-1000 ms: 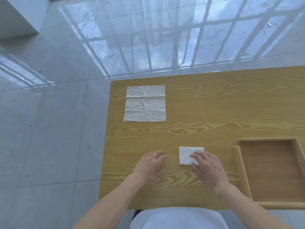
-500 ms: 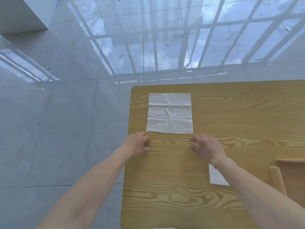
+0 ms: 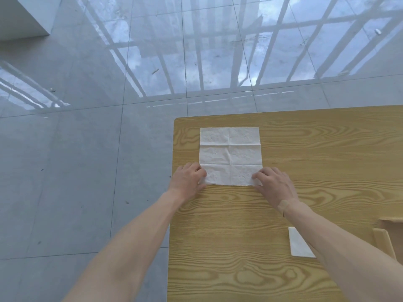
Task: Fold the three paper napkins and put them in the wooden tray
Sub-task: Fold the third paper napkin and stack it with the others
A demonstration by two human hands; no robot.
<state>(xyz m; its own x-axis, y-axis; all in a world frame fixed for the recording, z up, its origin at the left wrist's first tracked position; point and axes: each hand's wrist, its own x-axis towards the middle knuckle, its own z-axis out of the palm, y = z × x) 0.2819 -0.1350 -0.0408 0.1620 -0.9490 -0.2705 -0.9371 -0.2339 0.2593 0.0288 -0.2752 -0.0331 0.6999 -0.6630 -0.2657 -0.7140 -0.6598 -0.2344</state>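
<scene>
Head view: unfolded napkin (image 3: 230, 155) lies flat near the far left corner of the table (image 3: 305, 162), creased into six panels. Left hand (image 3: 188, 179) sits on its near left corner, right hand (image 3: 273, 184) on the near right corner. Fingertips are on the paper edge; can't tell if either hand has pinched the sheet or is just pressing it down.

Handling guess: thin tissue paper, almost weightless, limp, tears if tugged. It'll slide on the smooth wood, so pin one side while folding. Best hold is the two near corners, lift together and fold along the existing creases; they should guide the fold.

Folded napkin (image 3: 299, 245) lies on the table by the right forearm, partly covered by it, just left of the tray (image 3: 383, 243).

Hidden: tray is cut off at the right edge, only a rail and corner show, so its contents are unknown. Third napkin isn't visible anywhere. Fingertip undersides are hidden.
</scene>
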